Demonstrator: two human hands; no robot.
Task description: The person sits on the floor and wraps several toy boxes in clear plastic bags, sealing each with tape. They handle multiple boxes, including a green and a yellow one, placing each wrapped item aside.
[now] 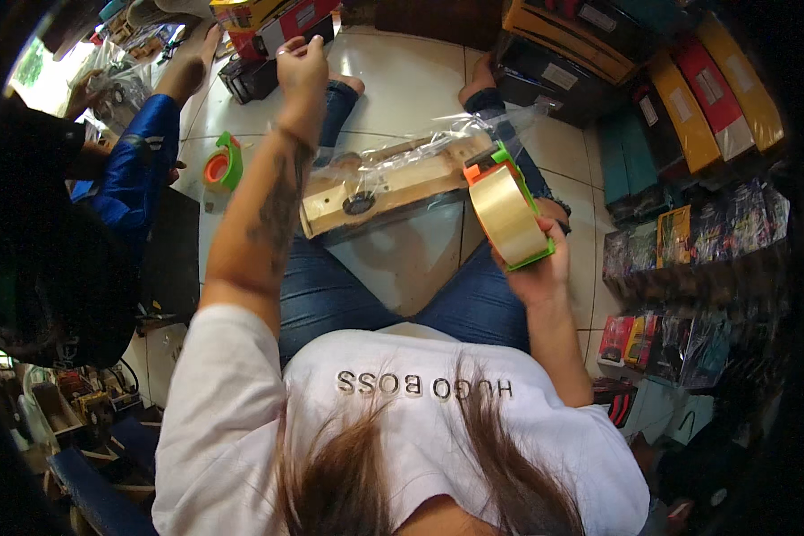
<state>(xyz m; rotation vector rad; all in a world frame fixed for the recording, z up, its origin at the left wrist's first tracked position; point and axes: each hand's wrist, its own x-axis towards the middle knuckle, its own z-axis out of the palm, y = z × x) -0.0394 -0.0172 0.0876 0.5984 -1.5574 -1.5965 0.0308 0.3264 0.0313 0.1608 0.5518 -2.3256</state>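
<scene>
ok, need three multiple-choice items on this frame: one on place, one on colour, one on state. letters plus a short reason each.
1. Where does the wooden board wrapped in clear film lie?
A. across the person's lap
B. on a shelf
C. in a box

2. What colour is the frame of the tape dispenser?
A. blue and white
B. green and orange
C. black

3. What is the right hand doing?
A. resting flat on the floor
B. hanging free
C. gripping the tape dispenser

Answers:
1 A: the board rests on the jeans-clad legs.
2 B: green frame with orange parts around the tan roll.
3 C: its fingers close around the dispenser, while the left hand is raised above the board.
</scene>
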